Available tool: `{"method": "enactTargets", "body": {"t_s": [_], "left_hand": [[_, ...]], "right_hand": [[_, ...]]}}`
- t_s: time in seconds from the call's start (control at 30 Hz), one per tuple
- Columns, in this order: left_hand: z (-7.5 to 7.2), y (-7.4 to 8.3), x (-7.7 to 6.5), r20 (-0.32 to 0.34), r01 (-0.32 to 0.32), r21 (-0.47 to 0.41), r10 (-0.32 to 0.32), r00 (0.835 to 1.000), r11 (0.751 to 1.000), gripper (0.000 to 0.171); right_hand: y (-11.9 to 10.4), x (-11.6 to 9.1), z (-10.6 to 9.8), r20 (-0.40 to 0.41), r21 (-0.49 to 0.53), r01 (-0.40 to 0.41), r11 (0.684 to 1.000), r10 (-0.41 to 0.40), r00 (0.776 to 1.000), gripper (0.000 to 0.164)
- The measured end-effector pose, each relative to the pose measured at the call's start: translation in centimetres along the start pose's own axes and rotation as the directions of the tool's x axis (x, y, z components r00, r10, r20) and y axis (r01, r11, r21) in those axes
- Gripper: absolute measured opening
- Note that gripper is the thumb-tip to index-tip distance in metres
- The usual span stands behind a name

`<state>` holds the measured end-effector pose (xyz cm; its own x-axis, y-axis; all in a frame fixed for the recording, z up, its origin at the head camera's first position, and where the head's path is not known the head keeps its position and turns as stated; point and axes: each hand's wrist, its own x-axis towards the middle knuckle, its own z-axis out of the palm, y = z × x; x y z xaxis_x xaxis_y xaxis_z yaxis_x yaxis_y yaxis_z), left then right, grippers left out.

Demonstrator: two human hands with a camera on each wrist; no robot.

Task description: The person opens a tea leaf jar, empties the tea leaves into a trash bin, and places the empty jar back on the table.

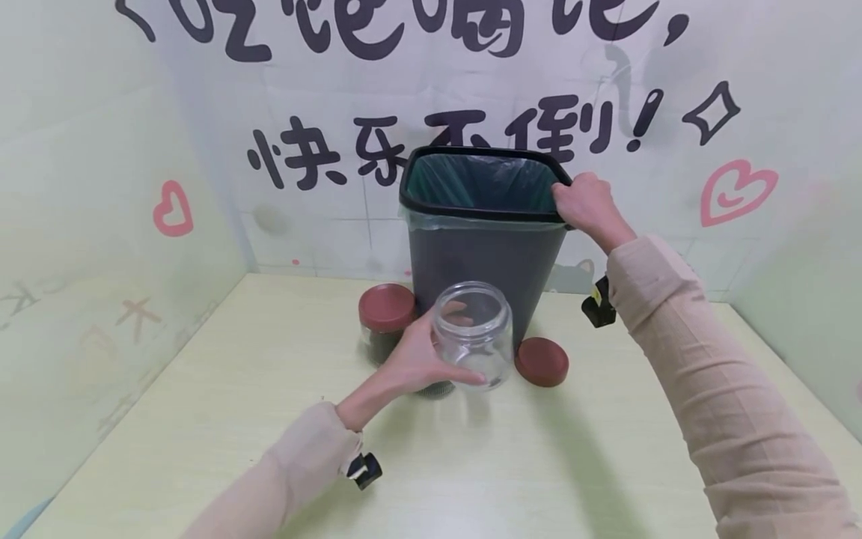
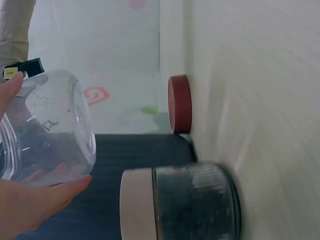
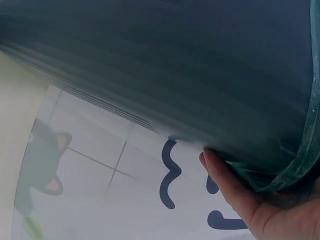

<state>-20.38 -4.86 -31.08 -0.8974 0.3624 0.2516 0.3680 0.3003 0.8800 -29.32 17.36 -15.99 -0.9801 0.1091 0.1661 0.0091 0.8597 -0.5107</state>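
Note:
My left hand (image 1: pixel 419 358) holds a clear, lidless jar (image 1: pixel 477 352) above the table, thumb and fingers around its side. The jar looks empty, with small specks like droplets on its wall in the left wrist view (image 2: pixel 47 115). My right hand (image 1: pixel 587 206) grips the right side of the black rim of a dark grey trash bin (image 1: pixel 485 258) lined with a thin green bag (image 1: pixel 444 180). In the right wrist view, its thumb (image 3: pixel 227 185) lies along the bin's outside. A red lid (image 1: pixel 542 361) lies to the right of the held jar.
A jar with a red lid (image 1: pixel 387 308) and dark contents stands left of the bin. Beneath my left hand, a dark ridged piece (image 1: pixel 436 389) shows, mostly hidden. Behind the table (image 1: pixel 269 352) hangs a pale wall covering (image 1: pixel 323 239) with black writing. Pale walls stand at both sides.

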Motion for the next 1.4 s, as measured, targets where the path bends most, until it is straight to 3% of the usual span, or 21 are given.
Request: {"method": "enactTargets", "body": {"t_s": [0.23, 0.5, 0.9, 1.4], "left_hand": [[2.6, -0.4, -0.1, 0.037, -0.038, 0.029, 0.037, 0.999, 0.999, 0.088], [5.0, -1.3, -0.3, 0.029, 0.038, 0.155, -0.043, 0.999, 0.987, 0.087], [6.6, -2.5, 0.4, 0.046, 0.051, 0.309, -0.068, 0.997, 0.950, 0.091], [7.6, -3.1, 0.8, 0.043, 0.056, 0.271, -0.071, 0.997, 0.961, 0.090]], "right_hand": [[0.0, 0.0, 0.0, 0.006, 0.027, -0.018, 0.999, 0.017, 1.000, 0.046], [0.0, -0.1, 0.1, 0.017, 0.072, -0.028, 0.997, 0.027, 0.999, 0.043], [0.1, 0.1, 0.0, 0.022, 0.123, -0.037, 0.992, 0.034, 0.999, 0.044], [0.2, 0.2, -0.1, 0.041, 0.136, -0.045, 0.990, 0.040, 0.998, 0.043]]}}
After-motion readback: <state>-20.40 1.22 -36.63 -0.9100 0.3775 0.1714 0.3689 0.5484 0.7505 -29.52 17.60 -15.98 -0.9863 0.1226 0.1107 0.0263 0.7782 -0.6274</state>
